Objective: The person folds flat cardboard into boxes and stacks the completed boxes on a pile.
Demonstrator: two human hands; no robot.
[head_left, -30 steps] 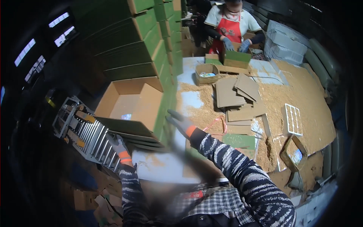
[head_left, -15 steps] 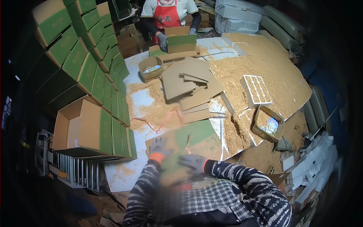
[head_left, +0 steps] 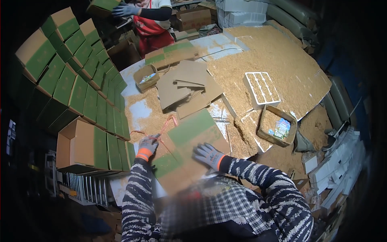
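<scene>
Your left hand (head_left: 147, 146) and right hand (head_left: 207, 153) press flat, fingers spread and clenched on nothing, on the green-and-brown box (head_left: 186, 150) at lower centre of the table (head_left: 139, 111).

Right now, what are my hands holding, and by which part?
Both hands rest on the green and brown carton: left hand at its left edge by the red strap, right hand flat on its top face.

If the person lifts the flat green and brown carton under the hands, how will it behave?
The flat carton is probably light and fairly stiff, being folded cardboard. It may bend at its creases, since it is wide. Both gloved hands, left hand and right hand, rest on it, so slipping seems unlikely.
</scene>
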